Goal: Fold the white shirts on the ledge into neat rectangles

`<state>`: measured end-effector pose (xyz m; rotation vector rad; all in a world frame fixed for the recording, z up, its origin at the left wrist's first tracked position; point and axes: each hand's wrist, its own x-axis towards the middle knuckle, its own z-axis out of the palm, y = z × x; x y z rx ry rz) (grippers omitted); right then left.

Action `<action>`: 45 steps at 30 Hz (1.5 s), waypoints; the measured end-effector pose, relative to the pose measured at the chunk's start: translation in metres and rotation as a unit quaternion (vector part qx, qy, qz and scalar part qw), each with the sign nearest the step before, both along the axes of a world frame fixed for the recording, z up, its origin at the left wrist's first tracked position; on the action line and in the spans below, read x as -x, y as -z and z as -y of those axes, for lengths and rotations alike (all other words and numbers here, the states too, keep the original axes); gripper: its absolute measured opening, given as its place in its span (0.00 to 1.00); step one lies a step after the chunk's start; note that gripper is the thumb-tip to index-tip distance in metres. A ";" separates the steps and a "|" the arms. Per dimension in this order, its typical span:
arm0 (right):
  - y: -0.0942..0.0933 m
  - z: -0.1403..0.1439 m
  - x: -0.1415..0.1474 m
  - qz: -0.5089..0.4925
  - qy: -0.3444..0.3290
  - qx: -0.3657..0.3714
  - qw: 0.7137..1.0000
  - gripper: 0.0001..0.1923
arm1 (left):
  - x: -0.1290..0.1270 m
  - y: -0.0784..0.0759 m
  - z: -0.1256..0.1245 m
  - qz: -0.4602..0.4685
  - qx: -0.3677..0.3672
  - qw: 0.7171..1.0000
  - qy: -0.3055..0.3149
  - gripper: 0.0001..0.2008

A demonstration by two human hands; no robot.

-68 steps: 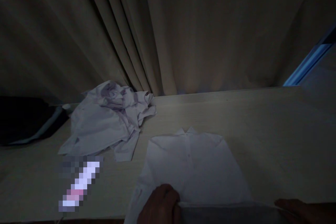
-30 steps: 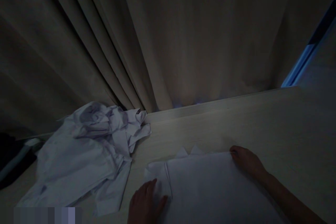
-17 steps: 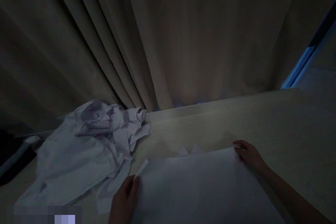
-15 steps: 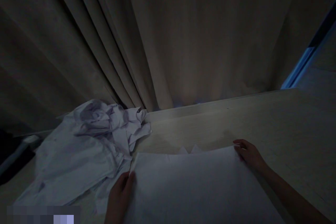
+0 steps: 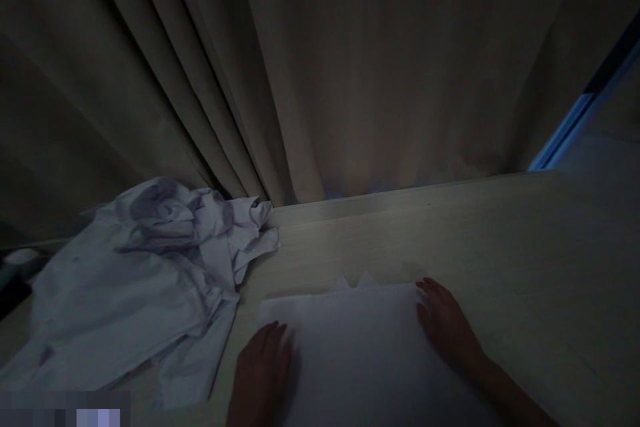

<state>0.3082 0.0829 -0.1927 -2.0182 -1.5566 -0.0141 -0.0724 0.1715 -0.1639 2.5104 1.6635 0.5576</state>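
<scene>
Head view: two hands lie flat, fingers spread, on a folded white shirt (image 5: 360, 340) at 6 o'clock on the pale desk (image 5: 500, 240) — left hand (image 5: 261, 373) on its left edge, right hand (image 5: 445, 327) on its right edge. A crumpled shirt (image 5: 145, 287) lies at 9 o'clock — curtain (image 5: 350, 67) behind.

From my seat, the flat folded white shirt (image 5: 360, 353) runs off the near edge, as does my left hand (image 5: 260, 373) at the wrist. A pixelated blur (image 5: 65, 410) masks the near left corner; a dark object (image 5: 13, 277) far left stays unreadable.
</scene>
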 end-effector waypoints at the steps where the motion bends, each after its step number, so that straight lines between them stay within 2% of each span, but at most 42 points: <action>1: 0.002 0.003 0.011 0.020 -0.013 0.012 1.000 0.23 | -0.007 0.005 0.005 -0.026 0.000 1.000 0.018 0.21; 4: 0.010 0.007 0.034 0.069 -0.045 0.058 0.995 0.26 | -0.020 0.021 0.014 -0.088 0.016 0.996 0.003 0.24; 6: 0.017 0.005 0.040 0.093 -0.051 0.091 0.990 0.29 | -0.020 0.030 0.014 -0.109 0.038 0.993 -0.009 0.27; 9: 0.027 0.003 0.039 0.110 -0.051 0.130 0.984 0.31 | -0.014 0.042 0.012 -0.129 0.053 0.990 -0.007 0.31; 14: 0.037 0.005 0.035 0.135 -0.062 0.133 0.980 0.32 | -0.007 0.054 0.012 -0.147 0.007 0.989 -0.013 0.32; 27: 0.039 0.002 0.036 0.148 -0.070 0.116 0.980 0.32 | -0.005 0.055 0.017 -0.158 -0.029 0.986 -0.034 0.29; 31: 0.031 -0.002 0.048 0.143 -0.067 0.094 0.983 0.33 | -0.020 0.052 0.016 -0.141 -0.047 0.987 -0.056 0.28; 35: 0.021 -0.016 0.073 0.145 -0.091 0.064 0.983 0.33 | -0.048 0.053 0.012 -0.109 -0.083 0.990 -0.027 0.28; 39: 0.026 -0.034 0.090 0.140 -0.106 0.080 0.981 0.31 | -0.065 0.061 0.004 -0.099 -0.089 0.990 -0.049 0.27; 45: 0.035 -0.046 0.090 0.129 -0.120 0.116 0.977 0.31 | -0.066 0.065 0.000 -0.104 -0.076 0.990 -0.059 0.28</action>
